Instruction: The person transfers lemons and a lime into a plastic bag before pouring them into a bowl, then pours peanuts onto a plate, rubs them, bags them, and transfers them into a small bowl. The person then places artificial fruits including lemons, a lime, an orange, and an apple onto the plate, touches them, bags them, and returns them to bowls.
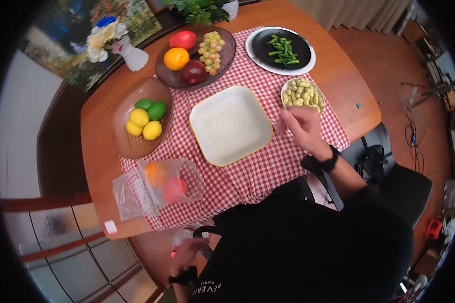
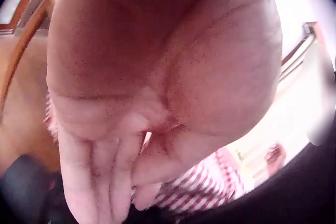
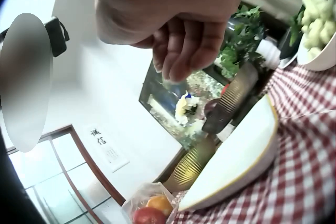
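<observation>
My right hand (image 1: 304, 130) is over the checked cloth, right at the near edge of a white bowl of peanuts (image 1: 302, 94). Its fingers curl loosely in the right wrist view, with no object showing in them. To its left stands a white square baking dish (image 1: 231, 125) with a yellow rim, its inside bare. Low beside the body, off the table edge, is my left hand (image 1: 189, 251). The left wrist view shows that palm (image 2: 157, 77) with fairly straight fingers (image 2: 100, 176) and nothing in them.
A clear bag (image 1: 187, 169) with orange and red fruit lies front left. Behind it, a brown basket (image 1: 124, 134) holds lemons and green fruit. A dark fruit plate (image 1: 227, 50), a black plate (image 1: 262, 48) of cut green beans and a vase (image 1: 135, 59) stand farther back.
</observation>
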